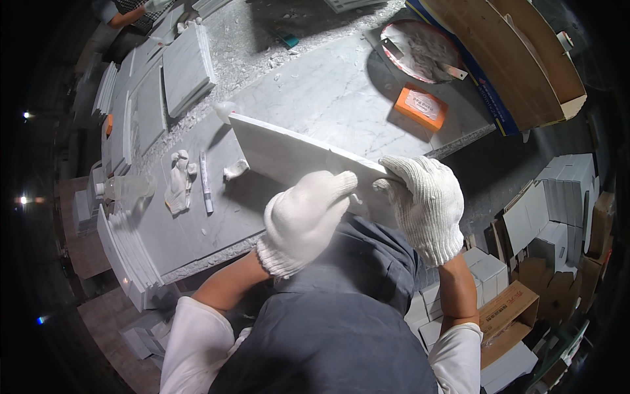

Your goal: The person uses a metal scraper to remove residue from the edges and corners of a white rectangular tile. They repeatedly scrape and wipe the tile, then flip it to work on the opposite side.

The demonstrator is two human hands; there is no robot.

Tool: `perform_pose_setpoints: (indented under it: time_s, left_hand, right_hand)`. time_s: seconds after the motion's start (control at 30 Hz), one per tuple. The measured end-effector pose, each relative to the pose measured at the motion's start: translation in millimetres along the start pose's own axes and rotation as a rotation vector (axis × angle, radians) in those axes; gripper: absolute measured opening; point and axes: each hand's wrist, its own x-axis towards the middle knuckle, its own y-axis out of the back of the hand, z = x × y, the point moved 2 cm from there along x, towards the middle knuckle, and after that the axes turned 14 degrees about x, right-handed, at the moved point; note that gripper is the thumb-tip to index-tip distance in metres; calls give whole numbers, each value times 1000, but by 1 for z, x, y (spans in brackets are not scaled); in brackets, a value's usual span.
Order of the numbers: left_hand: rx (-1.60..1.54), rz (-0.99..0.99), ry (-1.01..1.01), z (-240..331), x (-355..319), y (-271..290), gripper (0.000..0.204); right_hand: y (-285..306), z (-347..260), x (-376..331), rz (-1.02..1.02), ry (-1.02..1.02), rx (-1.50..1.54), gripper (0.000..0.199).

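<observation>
A thin white-grey marble tile (282,148) stands tilted on its edge in front of me, one corner toward the far left. My right hand (426,203), in a white knitted glove, grips its right end with fingers over the top edge. Against the near face of the tile is my gloved left hand (305,217), its fingers curled closed. Whatever those fingers hold, if anything, is hidden. An orange box (421,106) lies on the bench beyond my right hand. Left of the tile are a marker pen (207,182) and a crumpled glove (178,182).
The marble bench top (321,85) carries white dust and chips. A red-rimmed basin (420,49) holds white paste and scrapers beside a large cardboard box (525,59). Tile stacks (187,69) stand at left, near a clear bottle (128,188). Another person's arm (125,16) shows far left.
</observation>
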Motion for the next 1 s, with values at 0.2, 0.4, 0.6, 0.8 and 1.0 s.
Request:
perform_pose_setpoints:
  time_s: [0.2, 0.4, 0.6, 0.8, 1.0]
  left_hand:
    - [-268, -23, 89, -16, -16, 9, 32]
    - [-515, -116, 511, -30, -22, -7, 30]
    - [-672, -139, 796, -42, -8, -27, 30]
    - [15, -153, 344, -62, 9, -42, 33]
    - [455, -225, 257, -63, 12, -50, 48]
  right_hand:
    - [-1, 25, 12, -32, -150, 44, 28]
    - [-20, 59, -1, 27, -450, 189, 34]
    - [-34, 61, -13, 26, -291, -136, 16]
    - [3, 67, 12, 100, -43, -307, 29]
    - [49, 123, 87, 400, -106, -532, 61]
